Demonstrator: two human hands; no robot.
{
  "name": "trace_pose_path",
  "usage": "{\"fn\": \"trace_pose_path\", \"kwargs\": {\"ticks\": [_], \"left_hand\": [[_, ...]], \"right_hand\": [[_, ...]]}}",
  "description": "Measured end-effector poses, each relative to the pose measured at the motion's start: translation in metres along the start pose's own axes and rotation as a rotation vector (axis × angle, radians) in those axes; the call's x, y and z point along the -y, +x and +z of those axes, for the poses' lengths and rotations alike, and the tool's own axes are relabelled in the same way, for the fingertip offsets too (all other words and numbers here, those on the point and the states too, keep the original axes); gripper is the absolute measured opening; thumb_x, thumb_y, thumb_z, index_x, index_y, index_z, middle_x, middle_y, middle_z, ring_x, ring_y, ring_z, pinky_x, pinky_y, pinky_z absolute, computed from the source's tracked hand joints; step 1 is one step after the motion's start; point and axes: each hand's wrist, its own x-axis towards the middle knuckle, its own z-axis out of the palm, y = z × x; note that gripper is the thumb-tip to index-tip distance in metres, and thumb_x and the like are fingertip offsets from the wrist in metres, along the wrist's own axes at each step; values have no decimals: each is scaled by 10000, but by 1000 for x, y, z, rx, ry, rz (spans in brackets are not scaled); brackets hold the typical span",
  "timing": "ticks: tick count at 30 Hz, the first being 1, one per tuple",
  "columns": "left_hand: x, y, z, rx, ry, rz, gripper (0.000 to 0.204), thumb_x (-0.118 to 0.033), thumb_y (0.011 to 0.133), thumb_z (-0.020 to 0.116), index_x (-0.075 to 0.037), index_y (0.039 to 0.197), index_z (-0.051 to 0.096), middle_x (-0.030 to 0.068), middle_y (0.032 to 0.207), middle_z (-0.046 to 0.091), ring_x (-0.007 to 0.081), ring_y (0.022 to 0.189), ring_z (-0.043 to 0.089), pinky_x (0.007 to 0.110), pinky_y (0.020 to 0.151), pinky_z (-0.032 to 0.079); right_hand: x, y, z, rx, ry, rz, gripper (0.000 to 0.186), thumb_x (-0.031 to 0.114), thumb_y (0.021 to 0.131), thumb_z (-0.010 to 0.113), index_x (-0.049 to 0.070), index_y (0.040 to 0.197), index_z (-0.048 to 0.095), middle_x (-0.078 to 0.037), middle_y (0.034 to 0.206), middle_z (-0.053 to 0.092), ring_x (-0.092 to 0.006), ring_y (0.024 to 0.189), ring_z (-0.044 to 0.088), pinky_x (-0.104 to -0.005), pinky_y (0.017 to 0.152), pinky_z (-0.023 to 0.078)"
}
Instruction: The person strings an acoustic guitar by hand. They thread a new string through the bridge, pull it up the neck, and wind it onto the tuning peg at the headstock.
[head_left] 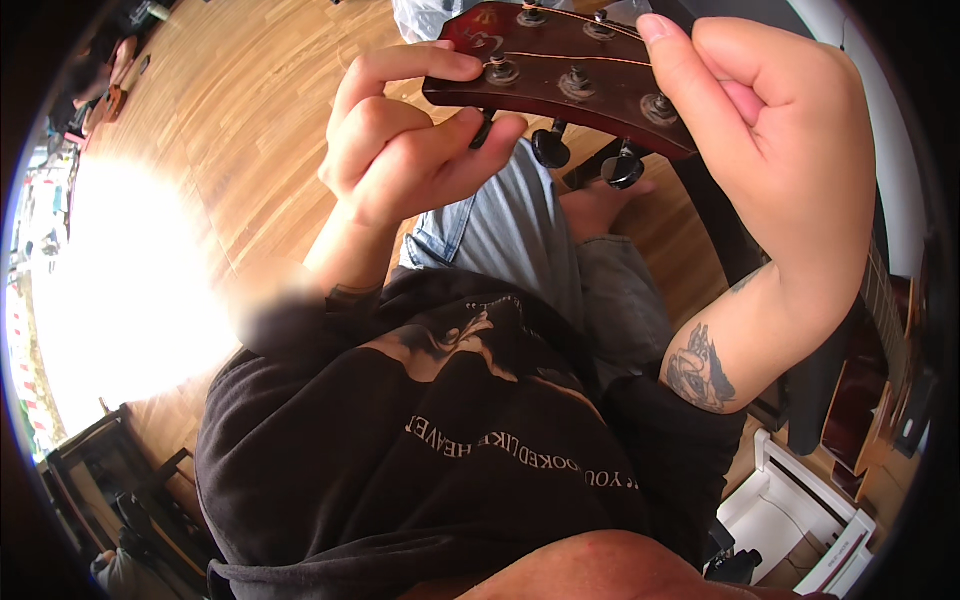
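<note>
A dark reddish-brown guitar headstock (pixel 540 70) fills the top centre, with metal string posts, copper-coloured strings (pixel 590 57) and black tuning knobs (pixel 550 147) along its lower edge. My left hand (pixel 400 150) has a fingertip against the headstock by the leftmost post, while its lower fingers close round a tuning knob (pixel 482 127), partly hidden. My right hand (pixel 770 120) is closed at the headstock's right, thumb and curled finger on the strings, which disappear behind the thumb.
Jeans-clad legs and a bare foot (pixel 605 205) lie below on the wooden floor (pixel 250 80). Another person (pixel 100 75) with a small guitar is at upper left. Brown wooden instrument bodies (pixel 850 420) stand at right, above a white stand (pixel 800 500). A dark chair (pixel 110 470) is at lower left.
</note>
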Motion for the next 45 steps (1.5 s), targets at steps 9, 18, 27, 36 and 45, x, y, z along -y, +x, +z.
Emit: {"fn": "trace_pose_path", "kwargs": {"ticks": [9, 18, 27, 36, 45], "left_hand": [[1, -2, 7, -35, -66, -46, 449, 92, 659, 788, -98, 543, 399, 35, 683, 488, 302, 850, 707, 431, 725, 629], [21, 9, -15, 204, -116, 176, 369, -256, 658, 949, -73, 849, 691, 16, 794, 535, 276, 914, 716, 394, 742, 624], [3, -3, 12, -13, 65, 15, 366, 24, 752, 781, -82, 627, 453, 45, 712, 519, 291, 837, 701, 359, 614, 571], [8, -8, -1, -9, -227, 21, 341, -34, 700, 918, -62, 720, 579, 93, 917, 644, 372, 949, 724, 479, 801, 630], [20, -3, -6, 96, -198, 116, 320, -38, 646, 898, -94, 883, 690, 31, 895, 662, 331, 942, 712, 426, 769, 604]], "right_hand": [[1, -2, 0, -18, -17, -26, 364, 170, 887, 692, 44, 563, 585, -131, 535, 492, -315, 481, 470, -408, 489, 368], [-3, -3, 1, -36, -14, -30, 370, 168, 894, 694, 41, 569, 572, -125, 538, 473, -303, 484, 449, -402, 488, 354], [-4, -5, 1, -16, -6, -33, 376, 166, 901, 696, 39, 575, 559, -119, 541, 454, -290, 487, 429, -396, 488, 341], [-5, -4, 3, -24, 2, -40, 382, 163, 907, 698, 36, 581, 545, -113, 544, 436, -277, 490, 408, -390, 488, 327], [-6, -6, 2, -12, 21, -34, 389, 161, 914, 700, 33, 587, 532, -107, 547, 417, -265, 493, 388, -384, 487, 313]]}}
